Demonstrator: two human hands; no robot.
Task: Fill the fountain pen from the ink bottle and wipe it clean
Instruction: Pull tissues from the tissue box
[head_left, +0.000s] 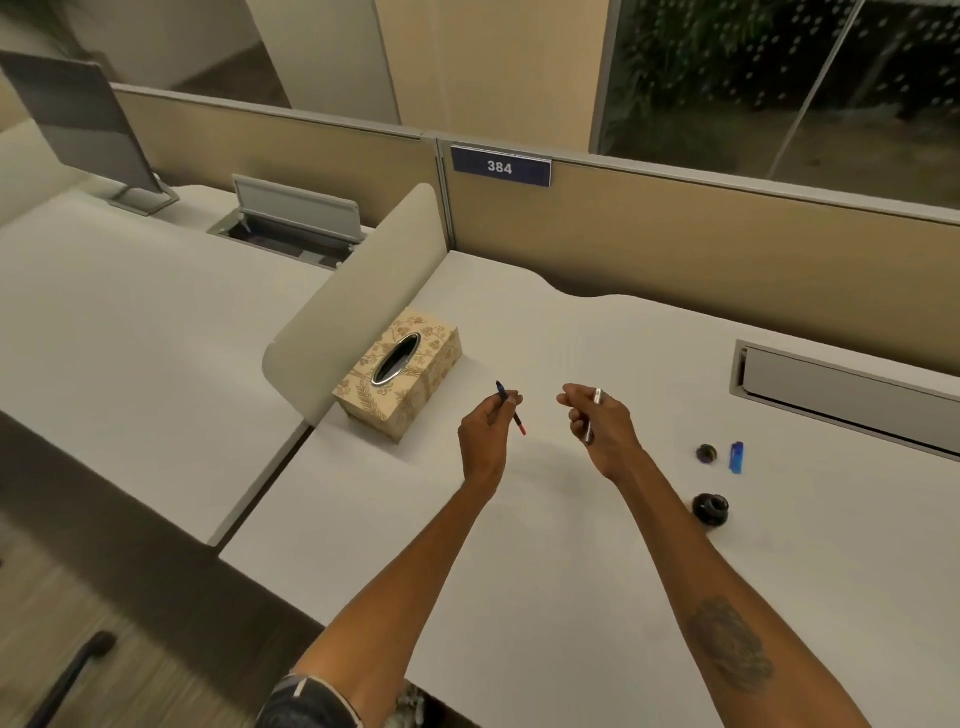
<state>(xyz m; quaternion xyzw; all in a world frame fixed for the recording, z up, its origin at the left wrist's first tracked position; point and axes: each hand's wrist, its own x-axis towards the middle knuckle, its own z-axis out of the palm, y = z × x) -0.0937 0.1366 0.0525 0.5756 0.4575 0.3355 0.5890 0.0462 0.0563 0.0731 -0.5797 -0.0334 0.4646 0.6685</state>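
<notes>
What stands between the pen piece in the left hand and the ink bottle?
Only the right hand, holding a silver piece, lies between the pen piece in the left hand and the ink bottle.

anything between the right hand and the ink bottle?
No. In the head view, only bare desk lies between the right hand, gripping a silver pen part, and the ink bottle. A dark cap and a blue lighter sit beyond that line.

Pen section (511, 414), red-tipped, tilted, silver barrel (592, 415) apart, black ink btl (710, 508) open
</notes>
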